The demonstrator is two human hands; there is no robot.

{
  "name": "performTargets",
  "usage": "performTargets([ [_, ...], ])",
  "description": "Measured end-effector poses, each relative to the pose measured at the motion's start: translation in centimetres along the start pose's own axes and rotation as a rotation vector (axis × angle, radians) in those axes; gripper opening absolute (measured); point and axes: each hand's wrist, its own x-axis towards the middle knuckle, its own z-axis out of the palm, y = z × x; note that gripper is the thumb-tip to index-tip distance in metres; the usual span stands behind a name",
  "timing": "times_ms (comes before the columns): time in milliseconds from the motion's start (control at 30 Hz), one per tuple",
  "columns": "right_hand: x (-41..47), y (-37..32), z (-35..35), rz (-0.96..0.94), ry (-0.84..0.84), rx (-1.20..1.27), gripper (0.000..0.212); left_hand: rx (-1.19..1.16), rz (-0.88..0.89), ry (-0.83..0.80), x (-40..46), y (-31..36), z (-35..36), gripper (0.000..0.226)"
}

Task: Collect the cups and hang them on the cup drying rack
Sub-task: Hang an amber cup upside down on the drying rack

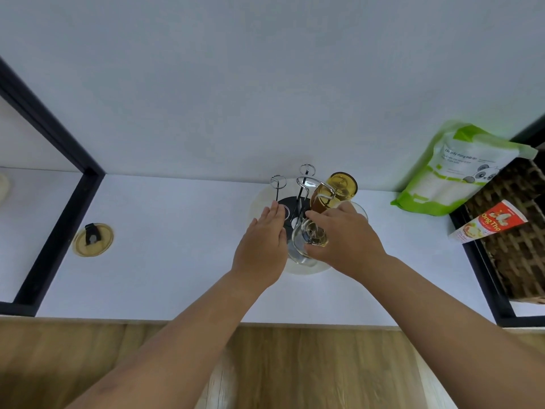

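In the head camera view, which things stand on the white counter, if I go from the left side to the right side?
Round yellow lid → left hand → cup drying rack → right hand holding a clear cup → green bag → woven basket.

Green-white pouch (460,169) leaning on wall at right, red-white carton (488,221) in wicker basket (519,255), yellowish round lid, maybe (93,239), left on white surface (165,231).

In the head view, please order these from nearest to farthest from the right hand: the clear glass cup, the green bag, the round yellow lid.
1. Clear glass cup: held in the right hand, at the rack.
2. Green bag: farther right, leaning against the wall.
3. Round yellow lid: far left on the counter, beyond the left hand.
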Motion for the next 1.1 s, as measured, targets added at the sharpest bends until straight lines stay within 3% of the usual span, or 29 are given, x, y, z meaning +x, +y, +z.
performTargets([
  [500, -0.1, -0.3, 0.9, 0.038, 0.013, 0.01, 0.075, 0.089, 0.034, -0.016, -0.1, -0.5, 0.2, 0.054],
  [733, -0.9, 0.0, 0.8, 0.039, 0.019, 0.088, 0.091, 0.163, 0.06, -0.053, 0.0, -1.2, -0.3, 0.055],
  [1100, -2.2, 1.5, 0.2, 0.023, 0.084, 0.093, 0.084, 0.161, 0.125, -0.126, 1.3, -2.4, -2.1, 0.055],
])
